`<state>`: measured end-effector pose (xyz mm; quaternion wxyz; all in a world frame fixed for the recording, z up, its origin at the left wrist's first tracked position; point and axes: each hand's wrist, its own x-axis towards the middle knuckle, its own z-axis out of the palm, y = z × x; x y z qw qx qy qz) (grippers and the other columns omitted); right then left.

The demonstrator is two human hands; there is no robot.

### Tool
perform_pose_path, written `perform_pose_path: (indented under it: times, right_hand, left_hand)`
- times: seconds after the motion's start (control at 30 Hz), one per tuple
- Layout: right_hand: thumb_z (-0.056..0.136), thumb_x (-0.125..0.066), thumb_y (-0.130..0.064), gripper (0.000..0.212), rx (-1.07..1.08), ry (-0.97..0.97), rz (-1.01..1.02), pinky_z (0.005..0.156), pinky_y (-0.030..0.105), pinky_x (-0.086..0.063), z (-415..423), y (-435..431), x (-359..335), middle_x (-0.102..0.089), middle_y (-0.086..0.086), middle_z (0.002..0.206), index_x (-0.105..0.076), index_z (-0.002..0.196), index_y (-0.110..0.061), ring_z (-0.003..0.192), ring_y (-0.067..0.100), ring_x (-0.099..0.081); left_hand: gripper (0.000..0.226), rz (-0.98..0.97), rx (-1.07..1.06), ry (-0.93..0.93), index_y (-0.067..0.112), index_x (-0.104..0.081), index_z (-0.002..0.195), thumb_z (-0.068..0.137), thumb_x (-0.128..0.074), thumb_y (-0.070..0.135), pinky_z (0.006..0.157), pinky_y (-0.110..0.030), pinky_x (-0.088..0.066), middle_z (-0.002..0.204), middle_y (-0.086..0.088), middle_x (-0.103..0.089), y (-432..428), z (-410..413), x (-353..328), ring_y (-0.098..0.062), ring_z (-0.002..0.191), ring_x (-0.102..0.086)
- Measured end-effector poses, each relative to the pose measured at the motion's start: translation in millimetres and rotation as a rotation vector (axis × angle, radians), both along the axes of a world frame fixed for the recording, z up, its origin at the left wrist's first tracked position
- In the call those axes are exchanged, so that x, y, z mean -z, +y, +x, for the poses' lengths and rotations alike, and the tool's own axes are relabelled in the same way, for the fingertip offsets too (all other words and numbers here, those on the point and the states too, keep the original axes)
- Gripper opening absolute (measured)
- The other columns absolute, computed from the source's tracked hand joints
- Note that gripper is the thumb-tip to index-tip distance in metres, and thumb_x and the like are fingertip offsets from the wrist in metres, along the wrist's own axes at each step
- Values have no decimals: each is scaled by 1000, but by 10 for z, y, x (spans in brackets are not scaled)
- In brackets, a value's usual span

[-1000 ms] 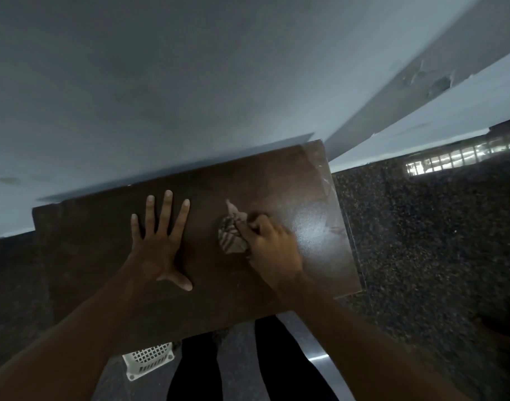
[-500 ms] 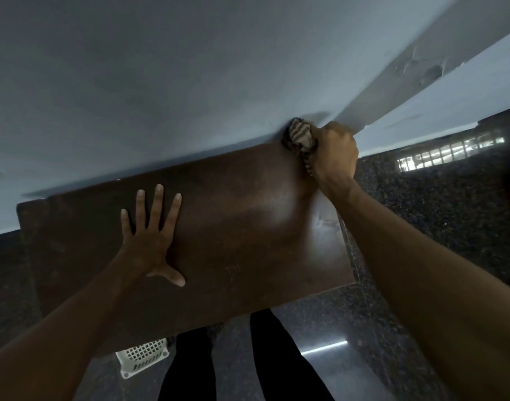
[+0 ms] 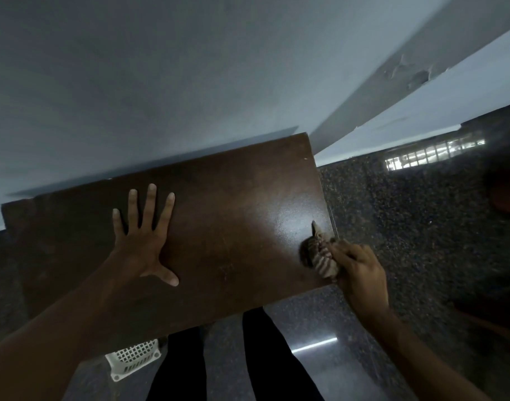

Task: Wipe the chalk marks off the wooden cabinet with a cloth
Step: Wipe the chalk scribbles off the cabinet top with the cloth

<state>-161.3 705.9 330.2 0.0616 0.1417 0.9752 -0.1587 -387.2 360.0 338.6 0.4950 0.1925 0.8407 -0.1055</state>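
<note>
Standing beside the person, I saw the right hand (image 3: 359, 270) curled tight round a bunched striped cloth (image 3: 320, 257), pressing it down on the dark top of the wooden cabinet (image 3: 233, 215) close to its near right corner, just inside the right edge; a loose tip of the cloth pointed toward the far side; the left hand (image 3: 143, 241) lay flat on the same top, fingers straight and spread, holding nothing and seemingly bracing; the two hands were well apart, with a bare stretch of wood between them. The top ran long from left to right, its far edge against the pale wall (image 3: 190, 82), its right end above the speckled dark floor (image 3: 415, 227); so nearly all of the surface lay to the left of the cloth or beyond it, and almost none on its right. I judged that the coming stroke would have to travel leftward along that long axis or away toward the wall, for a push to the right would carry the cloth off the edge; the right hand was plainly the nearer to that end, while the left hand covered the left-middle part and would need lifting before that patch could be wiped. Chalk marks I could not make out for certain in the dim sheen of the wood.
</note>
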Motion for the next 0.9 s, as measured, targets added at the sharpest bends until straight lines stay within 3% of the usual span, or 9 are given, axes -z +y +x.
perform_pose_path:
  times: [0.13,0.2,0.3,0.37,0.47,0.57,0.7,0.77,0.9]
  right_hand:
    - [69,-78,-3,38,76,-54,-1,58,28,-44,-362,32,62,-68,7,95,-74,107,-9,79,29,-56]
    - [68,-83,-3,28,113,-71,48,59,26,-35,-784,74,89,-65,8,87,-74,94,-8,78,27,-53]
    - [77,-70,-5,12,90,-13,89,57,27,-30,-1586,135,121,-61,12,79,-73,88,-7,73,30,-55]
    - [84,-60,-10,17,63,9,98,58,32,-36,-2044,192,167,-62,15,83,-73,94,-8,77,34,-58]
    - [87,-53,-11,34,39,11,117,70,38,-45,-2305,248,227,-63,17,94,-72,113,-19,90,38,-58]
    - [84,-48,-15,42,42,62,54,72,40,-45,-2210,229,172,-63,18,93,-70,119,-22,89,38,-57]
    - [88,-55,-9,32,59,49,60,66,40,-47,-1955,91,105,-61,18,90,-71,115,-15,83,38,-56]
    - [85,-58,-6,29,59,26,47,64,43,-49,-1649,34,80,-61,20,90,-71,110,-9,83,39,-55]
    - [77,-61,-18,37,98,-30,30,63,37,-40,-734,-40,94,-59,15,87,-71,112,-11,82,36,-49]
  left_hand:
    - [178,11,4,1,25,48,137,28,-79,83,112,-72,7,139,-11,60,0,-3,8,-43,131,50]
    - [178,18,7,5,25,48,137,28,-79,83,112,-72,8,139,-11,60,-12,1,15,-43,131,50]
    - [178,20,12,8,26,48,137,26,-79,83,111,-72,8,140,-11,60,-20,-2,33,-42,131,51]
    - [179,13,13,13,26,49,136,25,-79,84,111,-72,8,139,-11,60,-21,5,45,-42,131,51]
    - [180,1,4,33,26,49,136,24,-79,84,111,-71,8,139,-10,60,-18,8,60,-42,131,50]
    - [179,14,2,41,26,49,136,25,-79,83,113,-71,7,139,-11,60,-36,17,72,-42,131,50]
    - [179,44,-6,49,27,49,137,24,-79,83,113,-73,6,140,-10,60,-78,7,81,-42,133,49]
    - [179,58,0,54,28,49,137,25,-80,81,111,-73,8,140,-10,60,-106,14,88,-43,133,48]
    - [179,78,6,71,27,48,138,29,-84,77,110,-73,10,139,-11,60,-128,20,110,-43,132,47]
